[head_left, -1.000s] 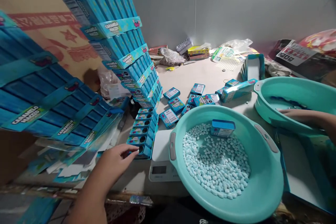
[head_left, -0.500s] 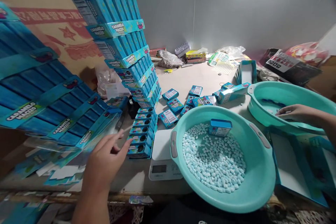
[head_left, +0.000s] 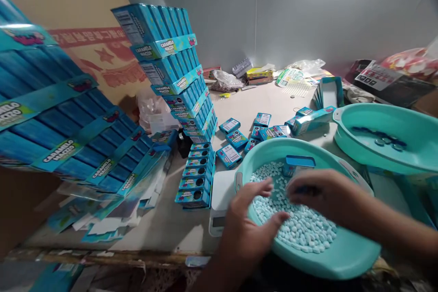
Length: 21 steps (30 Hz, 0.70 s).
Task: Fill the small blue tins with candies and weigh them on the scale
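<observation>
Left hand (head_left: 255,219) and right hand (head_left: 315,187) have moved over the near teal basin (head_left: 354,248): the left spread, the right curled, its grip too blurred to tell. One blue box (head_left: 298,162) sits among candies (head_left: 304,232); six boxes (head_left: 191,184) line up left.

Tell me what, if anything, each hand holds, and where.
Left hand: nothing visible. Right hand: something dark blue within its curled fingers; blur hides which part is gripped.

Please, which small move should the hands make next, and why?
Probably pass the dark piece that the blurred right hand seems to hold into the left hand, which looks open and free, because both hands are close together over the tablets.
</observation>
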Each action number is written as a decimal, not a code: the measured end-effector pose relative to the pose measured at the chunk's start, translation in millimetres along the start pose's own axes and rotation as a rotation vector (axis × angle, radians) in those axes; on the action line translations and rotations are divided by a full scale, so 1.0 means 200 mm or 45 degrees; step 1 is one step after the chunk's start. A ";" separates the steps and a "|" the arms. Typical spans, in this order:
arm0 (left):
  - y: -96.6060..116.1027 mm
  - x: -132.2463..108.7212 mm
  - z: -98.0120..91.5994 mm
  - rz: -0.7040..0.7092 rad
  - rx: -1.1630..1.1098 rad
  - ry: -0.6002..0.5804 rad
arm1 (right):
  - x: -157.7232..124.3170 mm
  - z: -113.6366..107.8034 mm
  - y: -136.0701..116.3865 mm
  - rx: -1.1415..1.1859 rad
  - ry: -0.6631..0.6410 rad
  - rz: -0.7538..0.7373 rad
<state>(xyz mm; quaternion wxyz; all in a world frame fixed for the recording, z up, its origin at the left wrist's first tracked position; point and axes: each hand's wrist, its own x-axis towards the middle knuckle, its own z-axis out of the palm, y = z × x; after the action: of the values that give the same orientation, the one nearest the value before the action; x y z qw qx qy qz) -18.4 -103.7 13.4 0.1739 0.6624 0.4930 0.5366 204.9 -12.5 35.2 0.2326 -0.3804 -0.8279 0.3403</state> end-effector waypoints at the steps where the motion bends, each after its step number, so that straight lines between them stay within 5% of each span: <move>1: 0.02 0.00 0.04 0.005 -0.078 -0.070 | -0.02 0.10 -0.05 0.181 -0.086 0.058; 4: 0.02 -0.02 0.06 0.056 -0.153 -0.216 | -0.07 0.26 -0.09 0.602 -0.172 0.269; 8: -0.03 -0.08 0.02 0.091 -0.018 -0.307 | -0.07 0.27 -0.07 1.054 -0.181 0.465; 12: -0.06 -0.07 -0.03 0.222 0.105 -0.215 | -0.04 0.26 -0.09 1.142 -0.213 0.525; 15: -0.14 0.10 -0.19 0.162 0.372 -0.083 | -0.03 0.24 -0.08 1.099 -0.047 0.533; 18: -0.31 0.40 -0.41 -0.272 0.748 0.086 | -0.04 0.22 -0.05 1.077 0.118 0.506; 21: -0.53 0.69 -0.56 -0.574 1.100 -0.135 | -0.05 0.22 -0.03 1.085 0.057 0.481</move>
<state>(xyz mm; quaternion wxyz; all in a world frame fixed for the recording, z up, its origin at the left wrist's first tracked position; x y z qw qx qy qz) -175.4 26.6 49.0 0.0196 0.5772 0.7921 0.1976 179.8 -41.3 9.9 0.3200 -0.4023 -0.5252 0.6782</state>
